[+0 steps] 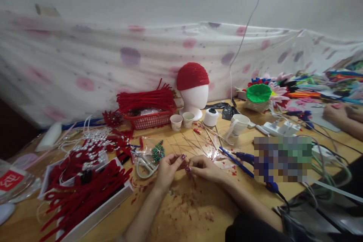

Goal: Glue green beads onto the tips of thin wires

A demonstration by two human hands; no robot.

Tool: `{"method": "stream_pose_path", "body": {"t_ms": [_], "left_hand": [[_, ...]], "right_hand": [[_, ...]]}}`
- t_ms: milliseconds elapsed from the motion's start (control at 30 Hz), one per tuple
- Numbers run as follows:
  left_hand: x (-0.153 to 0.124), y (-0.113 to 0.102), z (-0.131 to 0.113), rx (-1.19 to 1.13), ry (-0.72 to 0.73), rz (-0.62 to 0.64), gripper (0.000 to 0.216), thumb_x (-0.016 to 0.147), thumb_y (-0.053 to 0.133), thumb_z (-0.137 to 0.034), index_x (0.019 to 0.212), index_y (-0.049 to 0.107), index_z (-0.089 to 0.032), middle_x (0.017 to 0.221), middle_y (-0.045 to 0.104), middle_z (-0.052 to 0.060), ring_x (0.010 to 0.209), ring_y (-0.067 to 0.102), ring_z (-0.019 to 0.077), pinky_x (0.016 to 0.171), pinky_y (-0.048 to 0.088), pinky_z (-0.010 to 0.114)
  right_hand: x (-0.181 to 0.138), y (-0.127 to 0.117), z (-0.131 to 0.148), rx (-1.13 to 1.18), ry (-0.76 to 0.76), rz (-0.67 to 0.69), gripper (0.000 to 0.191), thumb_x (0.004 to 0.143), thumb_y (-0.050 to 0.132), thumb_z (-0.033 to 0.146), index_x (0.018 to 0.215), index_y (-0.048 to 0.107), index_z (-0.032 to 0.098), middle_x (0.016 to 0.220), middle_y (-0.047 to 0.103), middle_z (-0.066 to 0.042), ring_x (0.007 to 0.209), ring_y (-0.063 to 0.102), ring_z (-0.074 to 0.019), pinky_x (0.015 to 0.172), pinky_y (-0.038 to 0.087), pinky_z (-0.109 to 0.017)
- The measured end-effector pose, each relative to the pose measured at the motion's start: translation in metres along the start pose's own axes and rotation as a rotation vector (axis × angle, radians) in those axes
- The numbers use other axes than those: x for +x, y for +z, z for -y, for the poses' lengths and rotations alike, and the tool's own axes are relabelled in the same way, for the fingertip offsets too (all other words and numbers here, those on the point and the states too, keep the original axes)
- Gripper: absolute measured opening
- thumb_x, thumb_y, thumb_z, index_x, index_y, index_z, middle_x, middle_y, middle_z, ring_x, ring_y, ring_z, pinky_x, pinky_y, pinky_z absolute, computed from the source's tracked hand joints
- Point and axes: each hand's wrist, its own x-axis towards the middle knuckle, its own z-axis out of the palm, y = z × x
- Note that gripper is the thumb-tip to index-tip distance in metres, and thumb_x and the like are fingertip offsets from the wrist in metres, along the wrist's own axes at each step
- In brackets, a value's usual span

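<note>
Head view — left hand (pixel 169 167) beside right hand (pixel 207 170)

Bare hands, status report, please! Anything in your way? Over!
Left hand, right hand: fingers close together, anything held unclear. Pale-handled scissors beside left hand. Blue glue gun farther right.

Thin strand (pixel 194 176): small, dark and narrow, at the right hand's (pixel 205 170) pinched fingertips, a short length showing below them; mostly covered by the fingers, so its full shape cannot be told.
Strand's place: above the near middle of the table; whether the left hand (pixel 170 166) grips it too is hidden.
Scissors (pixel 138 170): pale handles with rounded loops, lying flat just left of the left hand; blades hard to make out.
Green beads (pixel 158 152): small, round, clustered, at the far left of the left hand.
Thin wires (pixel 197 144): dark, loosely crossed, lying on the far side of both hands.
</note>
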Motion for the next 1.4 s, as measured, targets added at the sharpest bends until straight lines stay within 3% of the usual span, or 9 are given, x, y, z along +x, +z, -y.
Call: {"method": "stream_pose_path", "body": {"t_ms": [67, 200, 267, 433, 600, 833, 1133, 1267, 1400], "left_hand": [[0.000, -0.001, 0.000, 0.012, -0.012, 0.023, 0.040, 0.063, 0.075, -0.051, 0.075, 0.070, -0.014, 0.072, 0.072, 0.007, 0.067, 0.066, 0.0168, 0.072, 0.054, 0.029], [-0.004, 0.002, -0.003, 0.086, -0.069, 0.141, 0.037, 0.059, 0.079, -0.047, 0.068, 0.072, -0.012, 0.063, 0.071, 0.008, 0.057, 0.063, 0.0152, 0.060, 0.051, 0.026], [-0.006, 0.005, -0.004, 0.124, -0.091, 0.195, 0.033, 0.057, 0.080, -0.043, 0.063, 0.072, -0.012, 0.059, 0.069, 0.007, 0.053, 0.060, 0.0144, 0.055, 0.048, 0.024], [-0.008, 0.008, -0.003, 0.164, -0.077, 0.192, 0.030, 0.060, 0.077, -0.043, 0.063, 0.070, -0.014, 0.060, 0.069, 0.005, 0.056, 0.061, 0.0140, 0.058, 0.048, 0.024], [-0.007, 0.008, -0.002, 0.167, -0.068, 0.139, 0.038, 0.063, 0.074, -0.049, 0.081, 0.068, -0.015, 0.068, 0.069, 0.003, 0.053, 0.060, 0.0130, 0.053, 0.050, 0.024], [-0.009, 0.012, -0.001, 0.203, -0.006, 0.092, 0.034, 0.066, 0.071, -0.044, 0.081, 0.068, -0.014, 0.063, 0.065, 0.001, 0.040, 0.047, 0.0067, 0.034, 0.030, 0.016], [-0.009, 0.012, 0.005, 0.245, -0.018, 0.123, 0.030, 0.069, 0.068, -0.043, 0.082, 0.069, -0.015, 0.068, 0.068, 0.003, 0.040, 0.047, 0.0067, 0.036, 0.030, 0.017], [-0.010, 0.013, 0.004, 0.259, -0.010, 0.160, 0.029, 0.073, 0.065, -0.041, 0.086, 0.072, -0.015, 0.067, 0.068, 0.003, 0.041, 0.046, 0.0072, 0.037, 0.030, 0.018], [-0.011, 0.013, 0.001, 0.265, 0.000, 0.164, 0.030, 0.075, 0.064, -0.041, 0.086, 0.073, -0.015, 0.068, 0.069, 0.004, 0.041, 0.044, 0.0065, 0.038, 0.030, 0.018]], "right_hand": [[0.001, -0.002, -0.002, -0.020, -0.015, -0.085, 0.045, 0.079, 0.062, 0.056, 0.061, 0.058, 0.015, 0.051, 0.055, 0.001, 0.048, 0.047, -0.0099, 0.048, 0.031, -0.022], [0.006, -0.005, -0.008, -0.011, -0.091, -0.314, 0.035, 0.080, 0.064, 0.051, 0.083, 0.061, 0.016, 0.061, 0.053, 0.003, 0.056, 0.045, -0.0106, 0.053, 0.032, -0.023], [0.007, -0.005, -0.010, 0.006, -0.120, -0.355, 0.034, 0.079, 0.066, 0.050, 0.079, 0.061, 0.016, 0.064, 0.055, 0.002, 0.059, 0.047, -0.0116, 0.056, 0.035, -0.024], [0.006, -0.005, -0.007, 0.052, -0.113, -0.376, 0.037, 0.077, 0.066, 0.051, 0.067, 0.056, 0.017, 0.059, 0.050, 0.003, 0.054, 0.044, -0.0100, 0.052, 0.033, -0.023], [0.005, -0.002, 0.002, 0.077, -0.109, -0.419, 0.042, 0.073, 0.067, 0.057, 0.065, 0.055, 0.018, 0.055, 0.050, 0.004, 0.050, 0.040, -0.0088, 0.048, 0.031, -0.022], [0.007, 0.002, -0.005, 0.095, -0.098, -0.434, 0.042, 0.076, 0.064, 0.057, 0.065, 0.053, 0.018, 0.054, 0.050, 0.004, 0.048, 0.041, -0.0086, 0.047, 0.030, -0.022], [0.009, -0.003, -0.007, 0.124, -0.087, -0.413, 0.044, 0.083, 0.054, 0.060, 0.080, 0.060, 0.017, 0.054, 0.047, 0.005, 0.045, 0.038, -0.0084, 0.043, 0.028, -0.022], [0.008, -0.002, -0.006, 0.075, -0.083, -0.404, 0.042, 0.077, 0.064, 0.056, 0.062, 0.058, 0.017, 0.050, 0.049, 0.003, 0.045, 0.038, -0.0084, 0.044, 0.027, -0.023], [0.007, -0.002, -0.002, 0.065, -0.076, -0.435, 0.043, 0.077, 0.063, 0.058, 0.063, 0.059, 0.017, 0.048, 0.049, 0.003, 0.042, 0.038, -0.0085, 0.042, 0.027, -0.023]]}}
